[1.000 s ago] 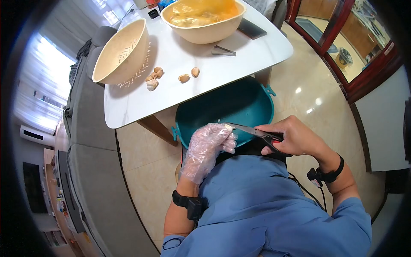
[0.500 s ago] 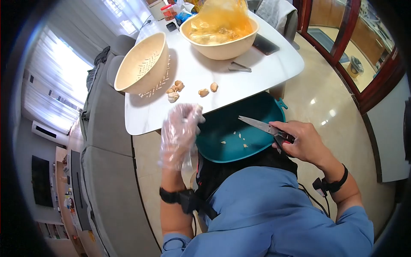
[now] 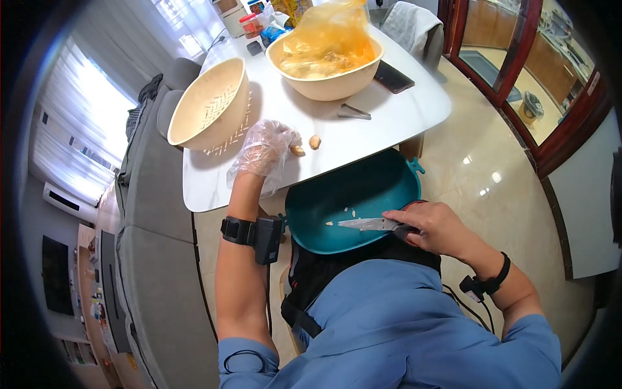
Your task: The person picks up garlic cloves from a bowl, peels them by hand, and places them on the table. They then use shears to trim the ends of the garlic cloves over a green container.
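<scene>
My left hand (image 3: 264, 148), in a clear plastic glove, is over the garlic at the front left of the white table. Its fingers are bent down and partly hidden by the glove, so what they hold, if anything, cannot be made out. One garlic clove (image 3: 297, 150) lies right beside its fingertips, and another clove (image 3: 315, 142) sits a little to the right. My right hand (image 3: 431, 228) is wrapped round the handles of the scissors (image 3: 369, 224), whose blades point left over the teal basin (image 3: 353, 188). Small pale scraps lie in the basin.
A beige strainer basket (image 3: 210, 107) stands tilted at the table's left. Behind it to the right is a beige bowl (image 3: 330, 87) holding an orange-stained plastic bag (image 3: 330, 45). A metal tool (image 3: 354, 113) and a phone (image 3: 393, 76) lie on the white table (image 3: 408, 113).
My left hand has moved up from beside the basin onto the table, covering the garlic group there. My right hand has lowered slightly, with the scissors now pointing more level to the left.
</scene>
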The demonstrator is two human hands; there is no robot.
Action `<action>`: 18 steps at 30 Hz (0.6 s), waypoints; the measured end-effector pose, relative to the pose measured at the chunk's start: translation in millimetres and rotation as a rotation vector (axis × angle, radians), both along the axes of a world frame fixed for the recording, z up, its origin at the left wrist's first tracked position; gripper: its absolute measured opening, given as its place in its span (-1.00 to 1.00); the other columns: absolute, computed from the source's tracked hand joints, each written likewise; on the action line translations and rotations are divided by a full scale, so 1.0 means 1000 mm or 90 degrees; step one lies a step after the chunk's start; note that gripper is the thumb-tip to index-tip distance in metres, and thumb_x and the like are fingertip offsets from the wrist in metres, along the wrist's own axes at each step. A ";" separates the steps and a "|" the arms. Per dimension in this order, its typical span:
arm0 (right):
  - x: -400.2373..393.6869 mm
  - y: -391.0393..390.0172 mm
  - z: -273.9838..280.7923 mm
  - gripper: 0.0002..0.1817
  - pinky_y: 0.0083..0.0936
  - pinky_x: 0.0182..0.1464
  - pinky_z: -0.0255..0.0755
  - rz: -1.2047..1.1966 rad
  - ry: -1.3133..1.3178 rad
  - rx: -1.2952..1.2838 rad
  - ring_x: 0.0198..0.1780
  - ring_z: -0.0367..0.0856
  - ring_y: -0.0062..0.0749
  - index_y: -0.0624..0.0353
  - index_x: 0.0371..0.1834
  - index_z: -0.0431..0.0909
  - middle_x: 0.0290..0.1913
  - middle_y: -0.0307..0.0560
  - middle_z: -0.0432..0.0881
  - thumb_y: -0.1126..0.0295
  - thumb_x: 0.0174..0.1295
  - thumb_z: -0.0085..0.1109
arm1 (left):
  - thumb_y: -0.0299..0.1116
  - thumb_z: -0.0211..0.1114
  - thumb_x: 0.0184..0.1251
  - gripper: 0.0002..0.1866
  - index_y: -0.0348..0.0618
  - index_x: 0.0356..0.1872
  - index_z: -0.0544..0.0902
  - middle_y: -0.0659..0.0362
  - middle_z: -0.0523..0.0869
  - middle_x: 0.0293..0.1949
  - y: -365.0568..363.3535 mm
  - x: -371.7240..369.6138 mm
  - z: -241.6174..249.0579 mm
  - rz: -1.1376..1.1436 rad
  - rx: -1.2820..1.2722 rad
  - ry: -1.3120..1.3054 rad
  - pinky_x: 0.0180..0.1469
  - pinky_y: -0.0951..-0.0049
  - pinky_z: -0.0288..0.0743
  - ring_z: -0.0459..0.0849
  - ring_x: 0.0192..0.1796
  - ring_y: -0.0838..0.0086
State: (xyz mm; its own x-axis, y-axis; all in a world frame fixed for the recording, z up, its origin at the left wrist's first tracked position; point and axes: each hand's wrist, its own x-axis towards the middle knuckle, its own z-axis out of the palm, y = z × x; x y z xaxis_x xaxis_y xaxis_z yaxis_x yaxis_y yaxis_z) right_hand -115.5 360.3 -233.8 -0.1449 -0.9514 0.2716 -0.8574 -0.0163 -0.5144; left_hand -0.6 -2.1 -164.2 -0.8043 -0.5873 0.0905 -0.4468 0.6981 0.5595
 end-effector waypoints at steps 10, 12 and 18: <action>0.020 0.003 -0.008 -0.31 -0.24 -0.17 0.68 -0.041 0.004 -0.028 -0.22 0.76 -0.08 -0.04 0.27 0.63 -0.23 -0.04 0.74 0.55 -0.06 0.48 | -0.24 0.43 0.38 -0.67 -0.37 -0.10 0.78 -0.12 0.82 -0.20 0.060 0.050 -0.006 0.087 -0.091 0.046 0.04 0.18 0.62 0.79 -0.10 0.13; 0.030 0.004 -0.010 -0.31 -0.24 -0.18 0.68 -0.042 -0.001 -0.045 -0.22 0.76 -0.08 -0.04 0.27 0.63 -0.24 -0.04 0.74 0.55 -0.07 0.48 | -0.24 0.42 0.39 -0.69 -0.36 -0.14 0.77 -0.11 0.81 -0.22 0.058 0.058 -0.012 0.075 -0.148 0.102 0.02 0.16 0.61 0.79 -0.13 0.12; 0.041 0.016 -0.019 -0.32 -0.27 -0.18 0.68 -0.034 -0.043 -0.067 -0.22 0.77 -0.10 -0.02 0.23 0.65 -0.21 -0.04 0.77 0.56 -0.11 0.45 | -0.30 0.42 0.43 -0.68 -0.33 -0.45 0.64 -0.07 0.64 -0.45 0.090 0.105 -0.012 0.184 -0.086 0.216 -0.18 0.08 0.46 0.59 -0.33 0.05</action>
State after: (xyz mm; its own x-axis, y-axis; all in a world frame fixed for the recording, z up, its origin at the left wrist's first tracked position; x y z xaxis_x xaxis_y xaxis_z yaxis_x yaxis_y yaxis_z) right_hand -74.2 376.7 -253.1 -0.2163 -0.9085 0.3576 -0.8219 -0.0282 -0.5689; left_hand 104.9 88.0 -175.9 -0.5205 -0.7482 0.4114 -0.4411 0.6482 0.6208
